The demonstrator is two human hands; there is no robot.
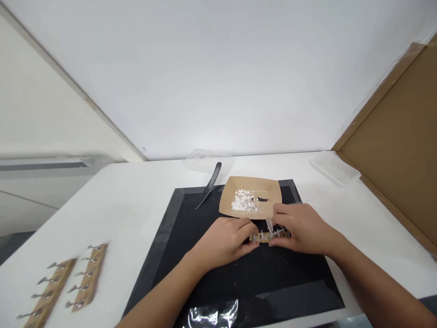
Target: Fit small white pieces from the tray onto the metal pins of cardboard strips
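Observation:
A small wooden strip with metal fittings (263,237) lies crosswise on the black mat (235,273). At its left end, my left hand (230,239) is closed, thumb and fingers pinching the wood. My right hand (302,228) is closed around the other end, covering part of the fittings. A translucent pointed piece (269,224) stands tilted against the strip beside my right fingertips; whether they grip it is hard to tell. Just behind both hands sits a brown paper tray (227,200) with small white discs (244,200) and a dark scrap (262,199) in it.
Tweezers with a dark curved body (212,180) rest on the mat's back left edge. Two wooden strips with metal fittings (90,278) (51,291) lie at the left. Clear plastic trays (201,159) (334,168) stand at the back. Cardboard (399,136) walls the right side.

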